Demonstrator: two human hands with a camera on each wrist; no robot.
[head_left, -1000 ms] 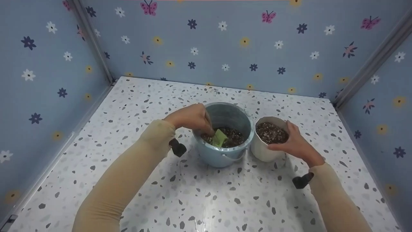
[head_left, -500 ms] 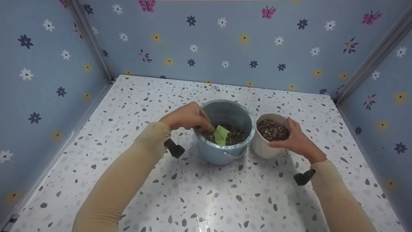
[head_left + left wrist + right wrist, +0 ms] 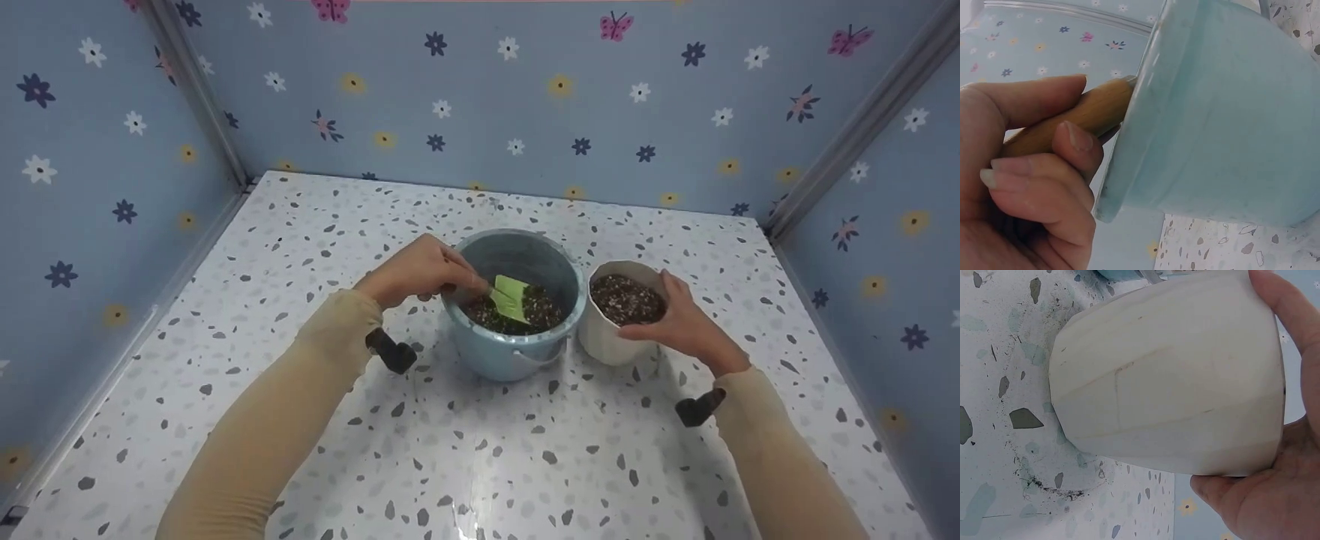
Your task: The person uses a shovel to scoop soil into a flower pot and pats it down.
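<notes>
My left hand (image 3: 424, 271) grips the wooden handle (image 3: 1081, 115) of a small garden trowel, thumb and fingers round it, at the left rim of a light blue bucket (image 3: 499, 358). The trowel's green blade (image 3: 511, 298) lies inside the bucket, at the dark, white-flecked potting soil (image 3: 544, 311). To the right stands a white faceted plant pot (image 3: 607, 341), nearly full of the same soil. My right hand (image 3: 682, 322) holds this pot at its right side, thumb in front and fingers at the rim; in the right wrist view its outer wall (image 3: 1185, 394) shows.
The bucket's thin handle (image 3: 540, 360) hangs down in front. Dark crumbs (image 3: 1055, 491) lie on the speckled tabletop (image 3: 420, 450) near the pot. Blue flowered panels (image 3: 480, 97) enclose the back and both sides.
My left hand has drawn back a little to the left, and the trowel blade has tipped flatter, showing more of its green surface. My right hand stays at the pot.
</notes>
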